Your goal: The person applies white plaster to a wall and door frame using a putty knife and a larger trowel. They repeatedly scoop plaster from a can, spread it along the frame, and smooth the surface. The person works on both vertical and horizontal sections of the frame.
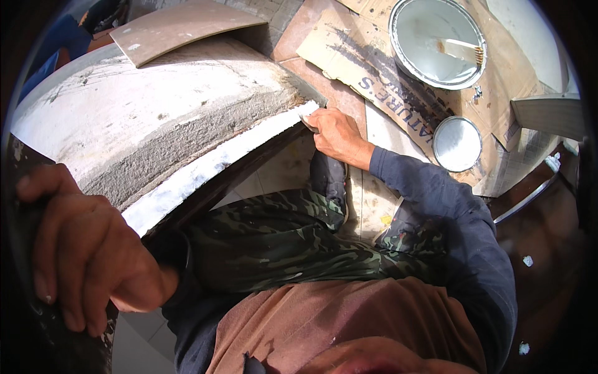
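Note:
My right hand point(339, 136) is closed around a small greyish flat piece point(307, 118), perhaps folded sandpaper; most of it is hidden by the fingers. It presses this piece against the far end of a white-coated strip point(205, 162). The strip runs along the front edge of a curved block with a rough grey cement band point(187, 137) and a pale, stained top point(156, 93). At the left, my left hand point(93, 249) has its fingers curled over the edge of a dark brown panel point(31, 163).
A brown board point(187, 28) lies on the block's far side. Cardboard point(349, 53) on the floor carries a large bucket point(393, 37) with a brush point(464, 50) inside, plus a round silver lid or tin point(458, 144). At right stands a dark brown surface with white crumbs point(528, 261).

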The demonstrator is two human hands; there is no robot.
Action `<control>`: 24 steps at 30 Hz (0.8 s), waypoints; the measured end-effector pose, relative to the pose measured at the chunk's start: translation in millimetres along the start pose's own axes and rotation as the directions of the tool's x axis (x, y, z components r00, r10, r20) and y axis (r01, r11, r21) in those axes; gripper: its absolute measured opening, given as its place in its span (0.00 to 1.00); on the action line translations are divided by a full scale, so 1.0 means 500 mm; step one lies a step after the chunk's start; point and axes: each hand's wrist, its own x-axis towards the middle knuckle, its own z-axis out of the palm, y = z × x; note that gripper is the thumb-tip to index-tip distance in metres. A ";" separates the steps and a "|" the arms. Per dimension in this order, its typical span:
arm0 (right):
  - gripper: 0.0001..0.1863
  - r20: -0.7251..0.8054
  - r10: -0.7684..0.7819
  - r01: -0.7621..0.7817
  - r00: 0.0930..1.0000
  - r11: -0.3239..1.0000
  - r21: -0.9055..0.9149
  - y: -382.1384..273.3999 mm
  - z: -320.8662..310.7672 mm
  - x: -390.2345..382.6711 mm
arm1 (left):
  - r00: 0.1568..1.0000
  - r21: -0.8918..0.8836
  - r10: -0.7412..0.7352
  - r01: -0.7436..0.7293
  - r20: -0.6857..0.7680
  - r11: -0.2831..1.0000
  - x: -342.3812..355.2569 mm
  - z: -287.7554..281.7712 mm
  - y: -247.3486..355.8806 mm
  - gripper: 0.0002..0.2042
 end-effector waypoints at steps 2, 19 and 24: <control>0.15 0.126 0.142 -0.132 0.982 0.988 -0.085 0.005 -0.006 -0.003 | 1.000 0.003 -0.011 0.011 0.016 1.000 -0.001 -0.001 0.002 0.12; 0.25 0.190 0.044 -0.066 0.981 0.991 0.115 0.015 -0.012 0.011 | 0.998 0.124 -0.056 0.056 0.001 0.991 0.001 -0.004 -0.007 0.14; 0.25 0.106 0.199 -0.199 0.974 0.980 -0.009 0.015 -0.011 0.018 | 0.998 0.089 -0.056 0.057 -0.011 0.994 0.003 -0.005 -0.012 0.14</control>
